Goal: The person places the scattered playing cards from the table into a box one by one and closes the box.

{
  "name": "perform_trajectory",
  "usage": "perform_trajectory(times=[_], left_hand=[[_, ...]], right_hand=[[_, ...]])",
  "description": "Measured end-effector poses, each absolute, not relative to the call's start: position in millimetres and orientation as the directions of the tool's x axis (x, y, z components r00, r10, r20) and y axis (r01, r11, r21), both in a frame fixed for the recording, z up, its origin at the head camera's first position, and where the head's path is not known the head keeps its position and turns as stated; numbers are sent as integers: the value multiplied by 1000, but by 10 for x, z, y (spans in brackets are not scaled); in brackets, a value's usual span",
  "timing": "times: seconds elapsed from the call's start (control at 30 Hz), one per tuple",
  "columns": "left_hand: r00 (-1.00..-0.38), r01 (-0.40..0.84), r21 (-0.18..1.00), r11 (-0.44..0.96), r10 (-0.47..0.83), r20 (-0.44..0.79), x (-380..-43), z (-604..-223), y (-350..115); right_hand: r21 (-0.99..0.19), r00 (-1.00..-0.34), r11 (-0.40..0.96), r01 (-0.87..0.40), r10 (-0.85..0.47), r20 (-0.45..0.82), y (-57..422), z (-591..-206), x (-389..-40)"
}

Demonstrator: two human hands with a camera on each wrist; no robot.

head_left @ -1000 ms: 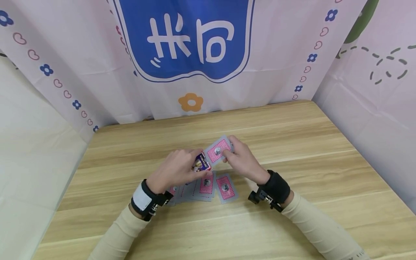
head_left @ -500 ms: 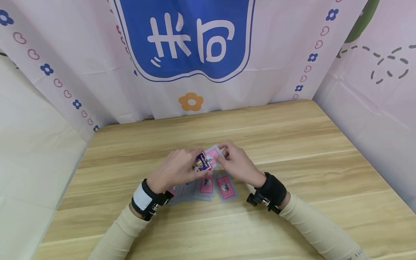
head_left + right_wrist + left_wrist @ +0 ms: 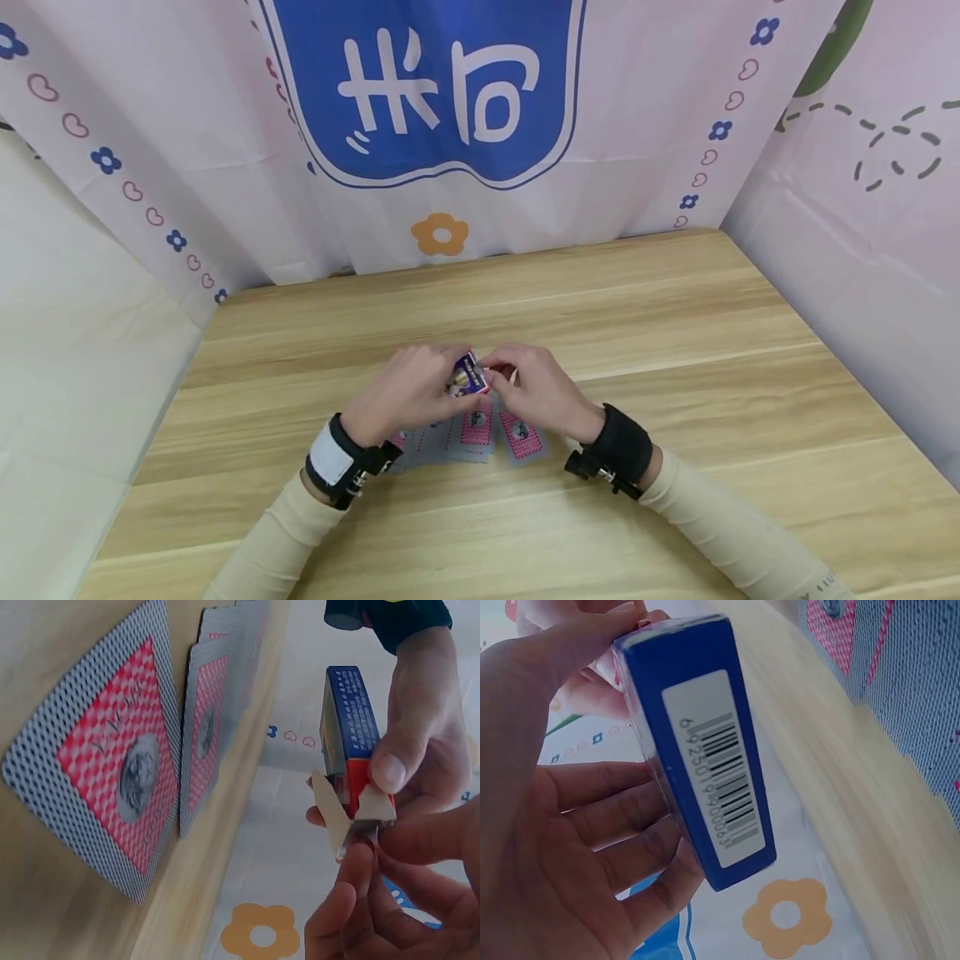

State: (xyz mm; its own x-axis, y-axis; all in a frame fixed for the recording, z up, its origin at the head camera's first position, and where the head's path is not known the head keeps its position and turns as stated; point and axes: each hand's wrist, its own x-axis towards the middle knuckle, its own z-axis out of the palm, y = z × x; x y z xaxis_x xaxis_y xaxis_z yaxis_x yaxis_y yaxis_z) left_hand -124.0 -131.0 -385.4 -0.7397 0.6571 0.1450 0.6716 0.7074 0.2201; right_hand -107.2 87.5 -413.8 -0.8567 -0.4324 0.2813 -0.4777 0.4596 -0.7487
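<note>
A small blue and red card box (image 3: 467,377) is gripped by my left hand (image 3: 408,385) above the table. Its barcode side (image 3: 714,769) faces the left wrist camera. At the box's open end, pale flaps (image 3: 330,811) stand out. There my right hand (image 3: 542,390) pinches a playing card with thumb and fingers; only a thin grey edge shows, the rest hidden in the box and behind the fingers. Below, face-down playing cards (image 3: 476,429) with pink checked backs lie overlapping, partly under my left hand. One separate card (image 3: 124,761) lies to their right.
The wood-grain table (image 3: 645,317) carries the cards. A white printed curtain (image 3: 637,100) with a blue shield hangs behind its far edge, and light cloth walls stand on both sides.
My right hand has moved left and down to the box, pushing the pink-backed card into its open end until it is nearly out of sight. The left hand has held still.
</note>
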Motion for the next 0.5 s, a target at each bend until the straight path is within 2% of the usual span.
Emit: perform_trajectory(times=[0.23,0.33,0.5], left_hand=[[-768,639,210,740,630,120,-1236,-3829,-1327],[-768,638,203,742,631,108,-1237,-3830,-1327],[-770,636,197,746,630,102,-1239,-3840,-1323]], right_hand=[[-709,-852,545,-447,-502,151,1010,-4097,-1194],[-661,-829,614,-431,-559,21,1061,-4100,-1240],[-552,-793,741,-381,-570,-217,1078,-4161,-1246]])
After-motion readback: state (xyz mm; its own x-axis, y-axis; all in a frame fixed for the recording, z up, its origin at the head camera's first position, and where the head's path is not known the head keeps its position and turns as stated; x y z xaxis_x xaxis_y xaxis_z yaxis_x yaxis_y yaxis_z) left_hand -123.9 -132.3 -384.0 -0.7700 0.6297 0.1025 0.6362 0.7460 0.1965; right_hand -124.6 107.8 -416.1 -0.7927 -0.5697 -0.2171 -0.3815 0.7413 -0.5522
